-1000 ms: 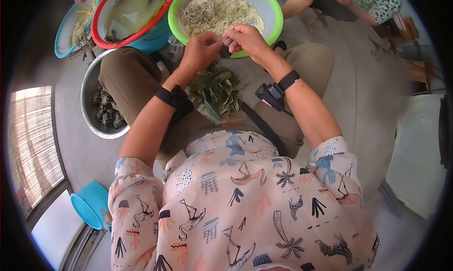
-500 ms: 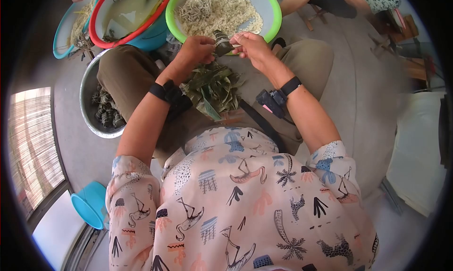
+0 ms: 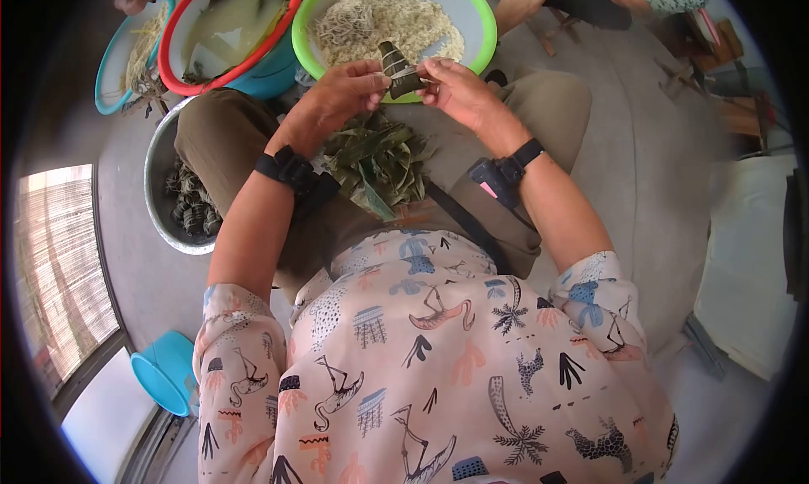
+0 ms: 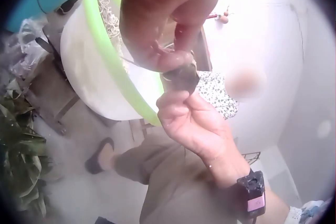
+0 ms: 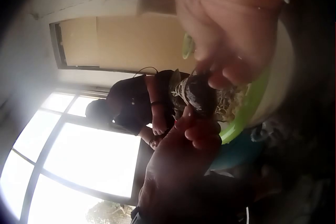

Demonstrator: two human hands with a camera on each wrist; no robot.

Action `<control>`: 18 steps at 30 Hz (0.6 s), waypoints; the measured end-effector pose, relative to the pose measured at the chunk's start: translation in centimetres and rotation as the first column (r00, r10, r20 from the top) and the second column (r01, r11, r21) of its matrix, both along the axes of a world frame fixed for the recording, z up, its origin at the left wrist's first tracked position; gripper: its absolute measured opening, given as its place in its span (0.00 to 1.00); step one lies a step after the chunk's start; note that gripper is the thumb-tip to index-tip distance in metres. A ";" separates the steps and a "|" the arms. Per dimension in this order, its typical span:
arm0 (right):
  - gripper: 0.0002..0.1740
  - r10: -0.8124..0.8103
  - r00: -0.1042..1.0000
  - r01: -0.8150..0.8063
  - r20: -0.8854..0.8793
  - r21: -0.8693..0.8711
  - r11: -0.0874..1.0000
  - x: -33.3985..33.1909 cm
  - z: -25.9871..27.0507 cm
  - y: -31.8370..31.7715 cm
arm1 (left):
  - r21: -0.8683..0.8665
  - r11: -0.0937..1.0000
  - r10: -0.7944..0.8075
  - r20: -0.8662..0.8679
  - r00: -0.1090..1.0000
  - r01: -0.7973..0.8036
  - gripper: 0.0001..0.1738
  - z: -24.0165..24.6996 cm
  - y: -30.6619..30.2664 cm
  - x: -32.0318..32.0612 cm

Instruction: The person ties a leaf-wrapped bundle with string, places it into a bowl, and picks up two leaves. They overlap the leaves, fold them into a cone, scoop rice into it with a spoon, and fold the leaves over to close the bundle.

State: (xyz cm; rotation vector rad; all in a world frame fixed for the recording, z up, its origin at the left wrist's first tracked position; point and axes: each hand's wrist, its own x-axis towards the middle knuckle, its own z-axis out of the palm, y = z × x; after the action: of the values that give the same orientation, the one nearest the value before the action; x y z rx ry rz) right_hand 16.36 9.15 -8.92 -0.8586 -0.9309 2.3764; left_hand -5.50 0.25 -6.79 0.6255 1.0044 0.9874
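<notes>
A dark leaf-wrapped bundle [image 3: 399, 71], bound with pale string, is held up between both hands in front of the green-rimmed basin [image 3: 302, 51]. My left hand [image 3: 344, 92] grips its left side between thumb and fingers. At its right side, my right hand [image 3: 462, 94] has curled fingers pinching string close to the bundle. In the left wrist view the bundle [image 4: 182, 78] is partly covered by my left hand [image 4: 165, 19], with my right hand [image 4: 197, 127] below. The right wrist view shows the string-wound bundle [image 5: 199, 95] between my right hand [image 5: 231, 29] and left hand [image 5: 181, 155].
Green leaves [image 3: 379, 159] lie between my legs. The green-rimmed basin holds pale grain and strands. A red-rimmed basin [image 3: 166, 50] holds liquid and leaves; left of my leg, a metal basin [image 3: 154, 189] holds wrapped bundles. Other people sit nearby.
The hands have drawn a little apart and tilted, bringing the bundle into clearer view between them. My left hand has moved slightly lower. The far-left person's hand has shifted.
</notes>
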 end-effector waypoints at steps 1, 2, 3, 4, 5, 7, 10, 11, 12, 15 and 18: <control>0.12 0.055 0.998 -0.056 0.025 0.021 0.998 0.2 0.2 0.2 | 0.011 1.000 -0.005 -0.038 0.999 0.006 0.19 0.4 -0.1 0.2; 0.12 0.050 0.998 -0.051 0.023 0.025 0.998 0.4 0.4 0.3 | 0.015 1.000 -0.010 -0.040 0.999 0.011 0.19 0.5 0.0 0.2; 0.13 0.088 0.989 -0.094 0.122 0.045 0.995 0.6 1.0 0.4 | 0.096 0.995 -0.015 -0.144 0.989 0.029 0.18 0.5 -0.1 0.3; 0.15 0.122 0.967 -0.138 0.223 0.058 0.989 0.9 1.8 0.4 | 0.173 0.983 -0.012 -0.243 0.970 0.055 0.18 0.6 -0.1 0.5; 0.15 0.116 0.968 -0.132 0.223 0.058 0.990 1.0 2.2 0.4 | 0.173 0.983 -0.017 -0.243 0.970 0.061 0.18 0.5 -0.1 0.8; 0.14 0.138 0.926 -0.216 0.352 0.194 0.957 1.1 2.3 0.7 | 0.360 0.919 0.090 -0.584 0.807 0.158 0.18 0.6 -0.5 1.6; 0.13 0.017 0.807 -0.432 0.590 0.571 0.699 0.9 1.4 2.1 | 0.466 0.827 0.258 -0.812 0.523 0.315 0.20 1.9 -1.1 2.9; 0.13 0.015 0.807 -0.430 0.590 0.571 0.699 1.0 1.0 2.2 | 0.466 0.826 0.257 -0.812 0.524 0.317 0.20 1.9 -1.1 3.1; 0.12 -0.060 0.826 -0.398 0.560 0.656 0.641 0.7 0.9 2.0 | 0.509 0.798 0.321 -0.812 0.487 0.323 0.19 1.6 -1.0 3.2; 0.11 -0.103 0.878 -0.245 0.467 0.623 0.743 0.3 0.8 1.0 | 0.609 0.703 0.457 -0.782 0.424 0.368 0.20 0.7 -0.7 3.3; 0.09 -0.094 0.934 -0.050 0.344 0.385 0.921 0.1 0.7 0.3 | 0.570 0.698 0.452 -0.821 0.350 0.434 0.19 0.6 -1.0 4.2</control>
State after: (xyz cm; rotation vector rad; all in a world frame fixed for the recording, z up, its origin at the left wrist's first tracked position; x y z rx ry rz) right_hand 16.48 9.47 -8.24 -1.1452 -1.4667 1.9404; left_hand -1.31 -0.72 -6.24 2.1149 1.6280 0.9857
